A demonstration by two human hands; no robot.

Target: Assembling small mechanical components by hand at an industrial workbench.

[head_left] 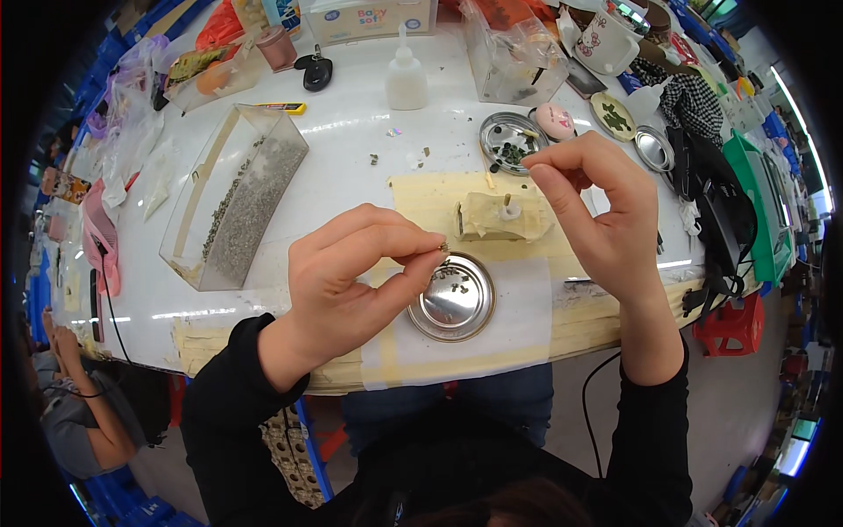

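Note:
My left hand pinches a tiny dark part between thumb and forefinger, just above a round shallow metal tin that holds several small dark pieces. My right hand is raised to the right of it, thumb and forefinger pressed together near their tips; whether anything sits between them is too small to tell. Between the hands, on a tape-covered patch of the white table, stands a small tape-wrapped block with a white peg sticking up.
A clear rectangular box of grey bits lies at left. Behind are a white squeeze bottle, another metal tin with dark pieces, a lid, bags and boxes. A black bag sits at right. Another person sits lower left.

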